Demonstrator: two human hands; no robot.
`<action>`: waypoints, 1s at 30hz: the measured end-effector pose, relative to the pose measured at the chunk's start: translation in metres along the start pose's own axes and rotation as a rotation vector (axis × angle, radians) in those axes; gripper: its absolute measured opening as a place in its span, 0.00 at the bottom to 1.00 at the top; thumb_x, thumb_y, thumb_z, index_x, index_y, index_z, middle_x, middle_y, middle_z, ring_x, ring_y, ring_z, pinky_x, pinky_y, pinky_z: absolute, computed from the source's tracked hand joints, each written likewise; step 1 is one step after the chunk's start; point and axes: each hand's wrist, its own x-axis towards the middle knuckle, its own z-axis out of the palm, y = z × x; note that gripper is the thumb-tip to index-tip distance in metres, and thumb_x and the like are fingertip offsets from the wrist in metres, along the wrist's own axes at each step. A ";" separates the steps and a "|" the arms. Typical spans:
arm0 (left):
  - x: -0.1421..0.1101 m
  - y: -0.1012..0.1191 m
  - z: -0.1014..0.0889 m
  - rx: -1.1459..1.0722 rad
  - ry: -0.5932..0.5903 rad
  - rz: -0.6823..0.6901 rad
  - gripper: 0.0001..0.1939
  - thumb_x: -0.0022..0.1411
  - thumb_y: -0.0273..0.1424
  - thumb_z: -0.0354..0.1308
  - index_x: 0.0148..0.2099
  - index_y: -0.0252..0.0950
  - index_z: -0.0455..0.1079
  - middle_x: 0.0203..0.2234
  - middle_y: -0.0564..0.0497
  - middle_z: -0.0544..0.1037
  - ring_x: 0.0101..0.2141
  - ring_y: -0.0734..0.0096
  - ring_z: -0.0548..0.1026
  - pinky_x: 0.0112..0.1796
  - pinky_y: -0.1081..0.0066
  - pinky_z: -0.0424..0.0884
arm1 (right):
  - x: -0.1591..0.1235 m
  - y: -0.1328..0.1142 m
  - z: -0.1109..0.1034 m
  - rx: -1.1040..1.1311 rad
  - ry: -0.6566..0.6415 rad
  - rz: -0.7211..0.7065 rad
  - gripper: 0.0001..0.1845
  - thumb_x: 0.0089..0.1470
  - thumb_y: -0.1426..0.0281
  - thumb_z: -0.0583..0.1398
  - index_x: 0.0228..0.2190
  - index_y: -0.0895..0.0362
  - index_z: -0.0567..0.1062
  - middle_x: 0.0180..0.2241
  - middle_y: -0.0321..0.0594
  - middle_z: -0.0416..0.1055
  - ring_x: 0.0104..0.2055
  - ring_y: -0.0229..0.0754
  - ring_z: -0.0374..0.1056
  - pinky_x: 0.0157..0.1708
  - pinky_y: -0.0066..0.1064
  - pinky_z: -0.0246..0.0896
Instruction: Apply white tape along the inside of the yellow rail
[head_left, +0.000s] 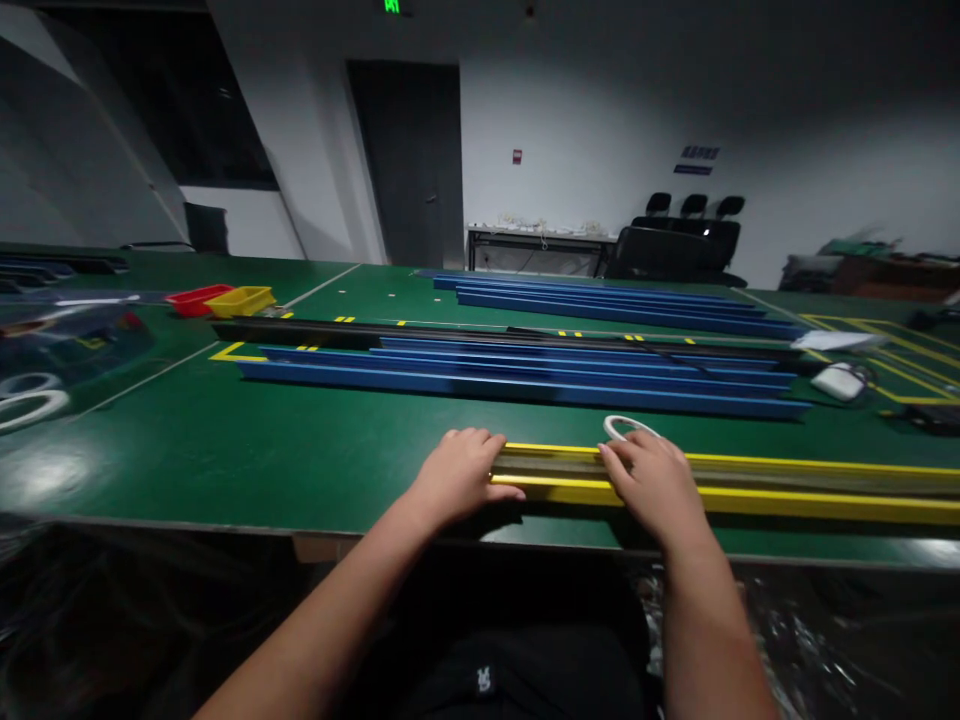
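Item under handling: one long, straight channel with bright yellow edges and a duller interior (pixel 750 503), positioned over the near edge of a glossy green tabletop (pixel 315 450). Its left end is in view; its right end runs beyond the frame. Whether its underside bears fully on the surface cannot be determined.

Left bare hand (pixel 457 475): clasped on the channel's left end, fingers at the far edge, thumb at the near edge.

Right bare hand (pixel 656 480): placed over the channel, to the right of the left hand, palm down, with fingers bent and thumb by the far edge. Whether these digits are closed on anything cannot be confirmed.

Surroundings, relative to the channel: just beyond it, partly hidden by the right hand, a white ring-shaped object (pixel 608 427). Farther beyond, a group of long blue bars (pixel 525 388), roughly parallel to it; directly behind those, a long black bar (pixel 450 335). Farther again, a second group of long blue bars (pixel 622 310). Beyond and well to its left, a shallow red plastic tray (pixel 191 301) beside a shallow yellow plastic tray (pixel 240 303). Beyond its right-hand stretch, a small rounded white device (pixel 840 381).
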 end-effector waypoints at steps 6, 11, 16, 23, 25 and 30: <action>-0.026 -0.038 -0.012 -0.266 0.008 -0.050 0.36 0.54 0.47 0.65 0.62 0.44 0.62 0.56 0.47 0.71 0.55 0.55 0.68 0.56 0.58 0.63 | 0.001 -0.013 0.004 -0.049 0.068 0.032 0.23 0.64 0.59 0.49 0.31 0.53 0.80 0.35 0.42 0.75 0.40 0.44 0.67 0.45 0.37 0.52; -0.035 -0.060 0.003 -0.460 0.018 -0.118 0.31 0.55 0.45 0.64 0.59 0.41 0.65 0.54 0.46 0.72 0.53 0.57 0.71 0.54 0.60 0.68 | 0.002 -0.012 0.005 -0.053 0.065 0.038 0.22 0.63 0.59 0.50 0.30 0.53 0.80 0.33 0.42 0.74 0.40 0.44 0.66 0.44 0.37 0.51; -0.033 -0.063 0.012 -0.440 0.051 -0.090 0.32 0.52 0.46 0.67 0.57 0.41 0.67 0.51 0.46 0.73 0.51 0.57 0.71 0.54 0.59 0.68 | 0.001 -0.013 0.005 -0.080 0.074 0.052 0.21 0.63 0.60 0.50 0.30 0.53 0.80 0.33 0.42 0.74 0.39 0.44 0.66 0.43 0.37 0.50; -0.035 -0.064 0.011 -0.487 0.070 -0.070 0.33 0.51 0.43 0.68 0.58 0.42 0.66 0.52 0.47 0.73 0.51 0.58 0.71 0.54 0.60 0.67 | 0.002 -0.013 0.004 -0.086 0.060 0.051 0.21 0.63 0.60 0.50 0.30 0.52 0.79 0.33 0.41 0.74 0.39 0.44 0.67 0.42 0.37 0.50; -0.036 -0.065 0.011 -0.523 0.080 -0.065 0.34 0.51 0.42 0.69 0.59 0.42 0.66 0.53 0.47 0.73 0.52 0.58 0.71 0.54 0.61 0.67 | 0.002 -0.013 0.004 -0.088 0.050 0.051 0.21 0.63 0.60 0.49 0.30 0.52 0.79 0.33 0.41 0.74 0.39 0.44 0.67 0.42 0.37 0.51; -0.043 -0.070 0.008 -0.595 0.199 -0.088 0.17 0.67 0.38 0.52 0.54 0.39 0.69 0.50 0.45 0.74 0.50 0.62 0.71 0.51 0.64 0.67 | 0.003 -0.012 0.005 -0.095 0.039 0.040 0.21 0.63 0.61 0.49 0.30 0.52 0.79 0.32 0.41 0.74 0.39 0.44 0.67 0.41 0.37 0.51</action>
